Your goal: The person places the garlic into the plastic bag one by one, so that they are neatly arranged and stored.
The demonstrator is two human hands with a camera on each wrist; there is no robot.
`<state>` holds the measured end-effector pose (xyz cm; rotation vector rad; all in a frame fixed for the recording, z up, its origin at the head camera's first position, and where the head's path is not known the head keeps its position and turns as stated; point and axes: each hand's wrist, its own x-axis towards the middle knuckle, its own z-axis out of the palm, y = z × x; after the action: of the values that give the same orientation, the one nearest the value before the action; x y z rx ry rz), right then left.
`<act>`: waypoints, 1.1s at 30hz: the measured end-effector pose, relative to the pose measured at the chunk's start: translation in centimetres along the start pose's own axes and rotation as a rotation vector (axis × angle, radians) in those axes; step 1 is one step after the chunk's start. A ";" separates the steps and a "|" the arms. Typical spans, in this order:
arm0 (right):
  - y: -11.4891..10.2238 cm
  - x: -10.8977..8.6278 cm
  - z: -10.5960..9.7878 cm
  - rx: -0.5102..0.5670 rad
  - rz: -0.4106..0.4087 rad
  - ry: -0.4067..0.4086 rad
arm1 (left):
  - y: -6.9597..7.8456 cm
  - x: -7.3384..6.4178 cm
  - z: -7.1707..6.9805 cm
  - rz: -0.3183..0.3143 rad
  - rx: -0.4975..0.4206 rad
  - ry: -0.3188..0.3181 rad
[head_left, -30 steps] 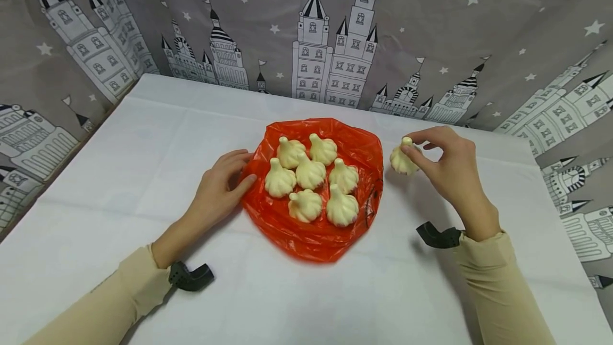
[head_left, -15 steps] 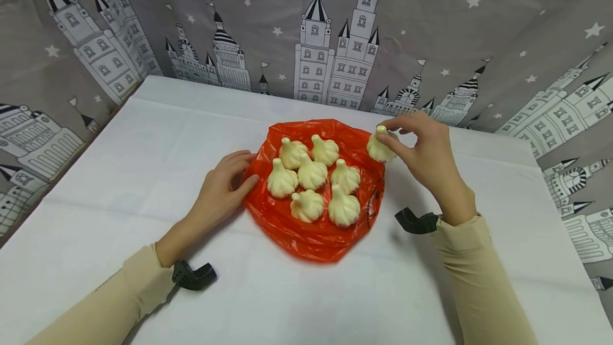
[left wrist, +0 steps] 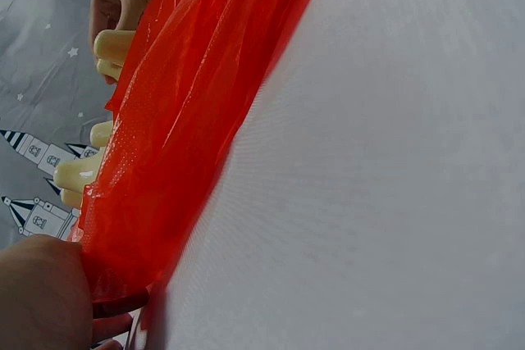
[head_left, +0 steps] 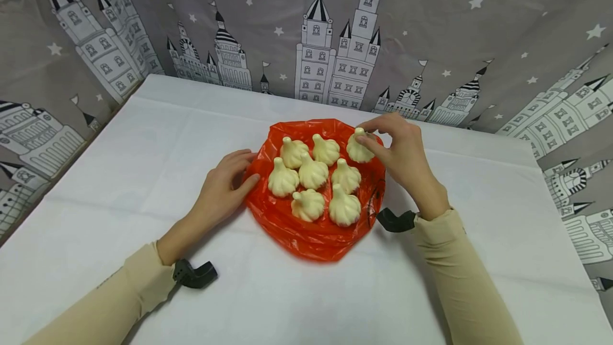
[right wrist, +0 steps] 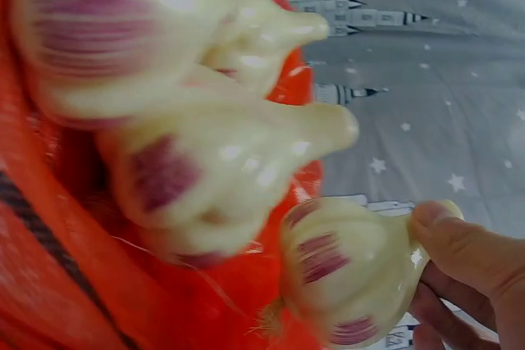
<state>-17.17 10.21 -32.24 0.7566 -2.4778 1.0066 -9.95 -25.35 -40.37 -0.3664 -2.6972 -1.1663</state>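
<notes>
A red plastic bag (head_left: 306, 246), its rim spread into a round shape, sits mid-table with several pale garlic bulbs (head_left: 313, 172) in it, stems mostly up. My left hand (head_left: 221, 188) holds the bag's left edge between thumb and fingers; in the left wrist view the thumb (left wrist: 45, 293) lies at the red plastic. Between thumb and fingertips my right hand (head_left: 399, 145) pinches one garlic bulb (right wrist: 353, 272) by its stem, over the back right part of the bag. Purple streaks and a tuft of roots show on this bulb in the right wrist view.
A white cloth (head_left: 158, 148) covers the table. Behind it hangs a grey curtain (head_left: 431, 9) printed with castles and stars. Black wrist mounts (head_left: 395, 220) stick out from both sleeves, the right one close to the bag's right edge.
My right hand has carried the garlic bulb leftward, from beside the bag to over its back right part. The left hand has stayed at the bag's edge.
</notes>
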 end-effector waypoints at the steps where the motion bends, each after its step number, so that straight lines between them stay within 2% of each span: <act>1: 0.0 0.0 0.2 0.002 0.000 0.001 | 0.0 0.0 0.0 0.002 0.001 0.000; 15: 0.7 -0.3 2.0 -0.012 0.003 -0.095 | 0.1 0.1 0.0 0.000 0.004 -0.013; 23: 1.1 -0.4 2.8 0.001 0.035 -0.183 | 0.0 0.1 -0.1 0.012 -0.004 -0.009; 33: 0.8 -0.5 2.5 -0.018 0.024 -0.172 | -0.1 0.0 0.0 0.005 -0.011 -0.010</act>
<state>-17.58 9.04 -34.67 0.8422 -2.6436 0.9629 -10.00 -25.46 -40.44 -0.3818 -2.6976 -1.1814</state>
